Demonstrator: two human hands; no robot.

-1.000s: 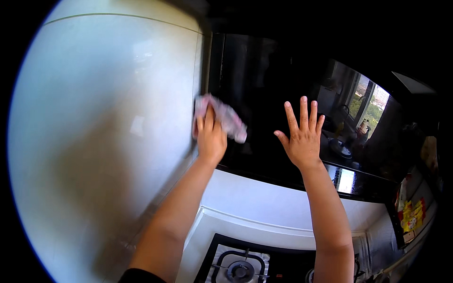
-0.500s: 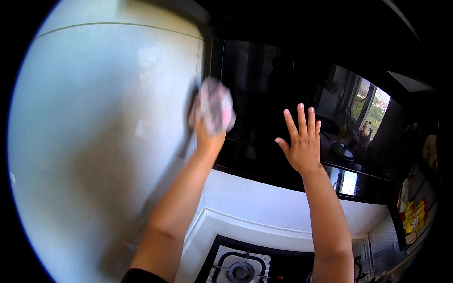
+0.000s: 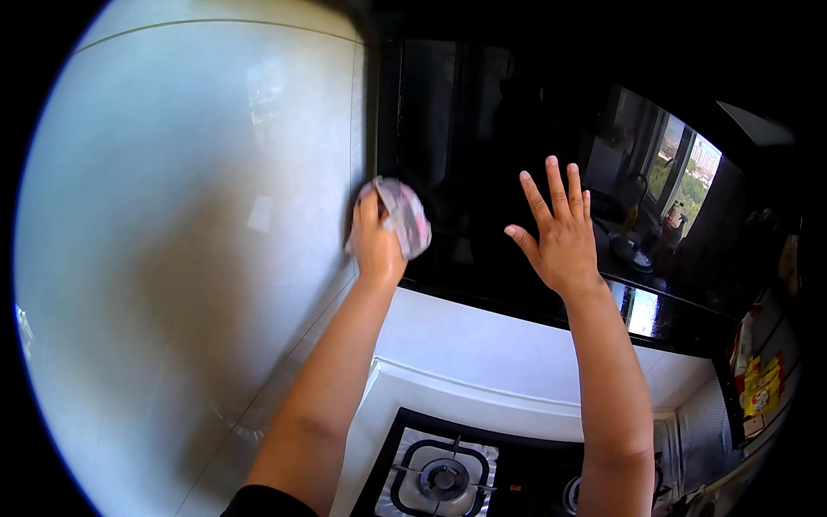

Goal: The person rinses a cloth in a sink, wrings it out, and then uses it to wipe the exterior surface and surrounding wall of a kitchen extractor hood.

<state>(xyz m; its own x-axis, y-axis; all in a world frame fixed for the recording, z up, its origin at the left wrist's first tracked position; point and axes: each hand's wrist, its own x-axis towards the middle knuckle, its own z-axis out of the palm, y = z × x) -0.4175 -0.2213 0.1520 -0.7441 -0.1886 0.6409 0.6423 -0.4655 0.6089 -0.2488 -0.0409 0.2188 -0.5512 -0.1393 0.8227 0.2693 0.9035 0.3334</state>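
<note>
My left hand [image 3: 377, 239] grips a bunched grey-and-pink cloth [image 3: 411, 222] against the left edge of a glossy black range hood panel [image 3: 482, 198], where it meets the pale tiled wall. The cloth's edges are a little blurred. To the right, my right hand [image 3: 564, 237] rests with fingers spread and palm toward the same shiny panel, holding nothing. A window and some kitchen things show as reflections in the panel, right of that hand.
Below the panel stands a black gas stove [image 3: 508, 465] with a round burner [image 3: 443, 479] and a square pan support. A pale tiled wall [image 3: 189, 215] rises at the left. Yellow packets [image 3: 761, 388] sit on a shelf at the far right.
The cloth and my left hand have moved down along the panel's left edge, and the hand has turned so its back shows. My right hand keeps its place on the panel.
</note>
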